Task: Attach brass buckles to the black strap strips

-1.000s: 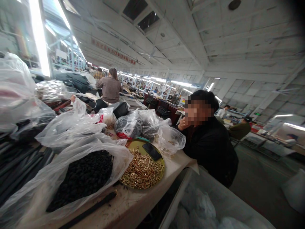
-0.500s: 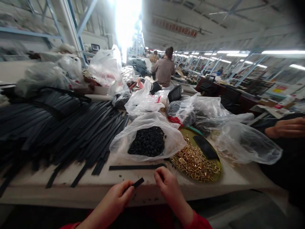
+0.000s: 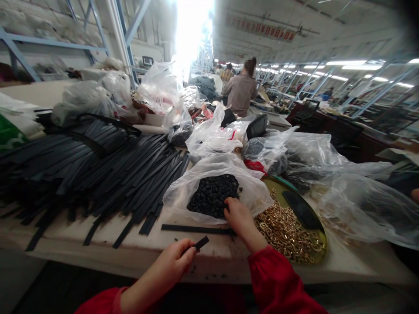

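My left hand [image 3: 175, 266] pinches a short black strap piece [image 3: 199, 244] at the table's near edge. My right hand [image 3: 238, 216] reaches into an open clear plastic bag [image 3: 183, 189] and its fingers touch the heap of small black pieces [image 3: 212, 194] inside; whether it grips any is hidden. A longer black strip [image 3: 193, 228] lies flat on the table between my hands. Right of my right hand sits a round gold tray [image 3: 322, 237] heaped with small gold metal buckles [image 3: 284, 233], with a black phone [image 3: 303, 210] lying on it.
A large pile of long black straps [image 3: 85, 170] covers the table's left half. Several clear plastic bags [image 3: 327, 152] crowd the back and right. A person in a brown jacket [image 3: 240, 91] stands further along the row. Another person's fingers [image 3: 415, 194] show at the right edge.
The view swung from a seated co-worker to the table. In the last half second my right hand moved forward from the table edge into the bag of black pieces; my left hand kept its strap piece.
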Tool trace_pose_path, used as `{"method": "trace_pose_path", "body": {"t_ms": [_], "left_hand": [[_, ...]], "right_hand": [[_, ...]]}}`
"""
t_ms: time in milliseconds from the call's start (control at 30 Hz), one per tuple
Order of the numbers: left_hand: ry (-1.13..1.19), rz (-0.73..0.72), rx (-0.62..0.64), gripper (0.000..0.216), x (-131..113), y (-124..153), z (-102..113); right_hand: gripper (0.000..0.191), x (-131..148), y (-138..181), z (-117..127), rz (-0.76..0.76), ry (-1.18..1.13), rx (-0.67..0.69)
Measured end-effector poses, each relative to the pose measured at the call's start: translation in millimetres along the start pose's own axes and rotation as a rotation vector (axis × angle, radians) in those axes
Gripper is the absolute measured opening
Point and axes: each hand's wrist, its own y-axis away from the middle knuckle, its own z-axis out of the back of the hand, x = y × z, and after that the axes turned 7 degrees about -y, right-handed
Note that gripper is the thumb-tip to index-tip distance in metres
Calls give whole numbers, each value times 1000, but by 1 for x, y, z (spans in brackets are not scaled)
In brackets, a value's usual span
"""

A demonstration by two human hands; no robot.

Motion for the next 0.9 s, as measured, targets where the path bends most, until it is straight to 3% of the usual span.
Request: {"method": "trace_pose_path", "body": {"t_ms": [200,267,367,433,667,900], "left_hand": [[-13,4,-13,30,-6,-2,4],[-19,-33,-33,29,-13,-4,6],[-16,-107,-72,28,-25,-7,9],[-28,-141,-100,28,-31,-9,10],[-215,-176,-145,28,-27,-4,7],[-265,-179,-141,29,-19,-3,5]], "right_hand": [[25,-5,18,12,-52,-267,-52],[28,5,32,17,-142,-567,-4],[31,29,55,18,-421,-1240,156],[30,42,67,15,-551,-1473,232],[28,50,85,-3,-613,-1480,261],[33,45,94,-4,-575,-1460,259]]}}
